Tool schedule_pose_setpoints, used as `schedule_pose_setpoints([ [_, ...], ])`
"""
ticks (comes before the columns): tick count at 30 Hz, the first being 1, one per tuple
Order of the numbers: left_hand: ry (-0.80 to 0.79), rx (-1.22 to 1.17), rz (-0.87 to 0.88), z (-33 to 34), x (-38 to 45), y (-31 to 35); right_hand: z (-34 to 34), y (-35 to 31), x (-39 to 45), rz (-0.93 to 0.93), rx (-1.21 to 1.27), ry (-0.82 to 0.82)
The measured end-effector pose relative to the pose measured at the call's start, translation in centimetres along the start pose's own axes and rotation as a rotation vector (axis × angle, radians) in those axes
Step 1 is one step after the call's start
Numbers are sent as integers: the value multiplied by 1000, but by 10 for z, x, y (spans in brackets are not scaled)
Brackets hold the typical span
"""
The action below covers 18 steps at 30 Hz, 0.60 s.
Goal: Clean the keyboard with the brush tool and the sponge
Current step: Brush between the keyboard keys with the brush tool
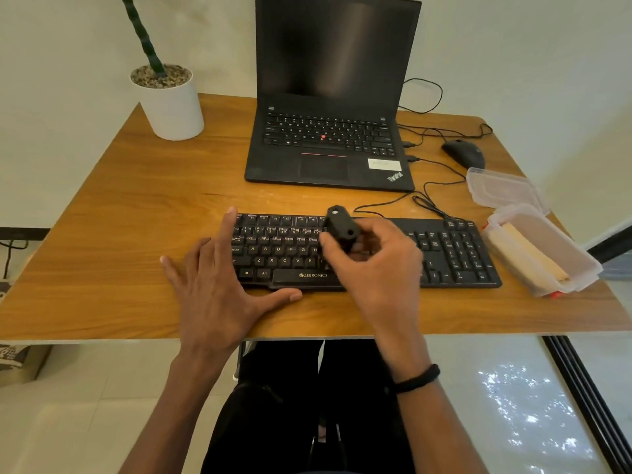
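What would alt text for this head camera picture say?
A person's right hand holds a small black brush tool over a black keyboard while the left hand steadies its left end; a laptop stands behind on the wooden desk.

A wooden desk (136, 206) stands against pale walls (61, 46), above a glossy tiled floor (496, 405) (light-speckled).
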<state>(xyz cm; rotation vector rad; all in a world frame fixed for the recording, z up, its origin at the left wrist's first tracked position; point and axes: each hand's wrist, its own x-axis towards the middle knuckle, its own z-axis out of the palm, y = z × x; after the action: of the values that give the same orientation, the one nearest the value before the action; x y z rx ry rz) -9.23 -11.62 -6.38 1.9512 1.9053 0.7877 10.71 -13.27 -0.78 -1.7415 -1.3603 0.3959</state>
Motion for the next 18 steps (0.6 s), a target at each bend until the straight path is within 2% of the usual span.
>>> schedule_pose_setpoints([
  [3,-2,-8,2,-1,0,0,-31,24,20,97,-102,59],
  [7,3,5,-2,0,-1,1,-65,42,42,44,-254,255],
  [9,10,-1,-5,-1,-1,1,-72,43,46,-5,-195,194],
  [12,14,7,-6,0,-1,0,-78,43,49,0,-79,-124],
  [13,13,10,-7,0,-1,0,-80,44,50,-14,-92,-179],
  [15,10,9,-13,0,-1,-1,-83,46,58,-58,-181,-128],
  [18,9,-1,-13,0,-1,0,-83,44,68,-87,-265,64],
])
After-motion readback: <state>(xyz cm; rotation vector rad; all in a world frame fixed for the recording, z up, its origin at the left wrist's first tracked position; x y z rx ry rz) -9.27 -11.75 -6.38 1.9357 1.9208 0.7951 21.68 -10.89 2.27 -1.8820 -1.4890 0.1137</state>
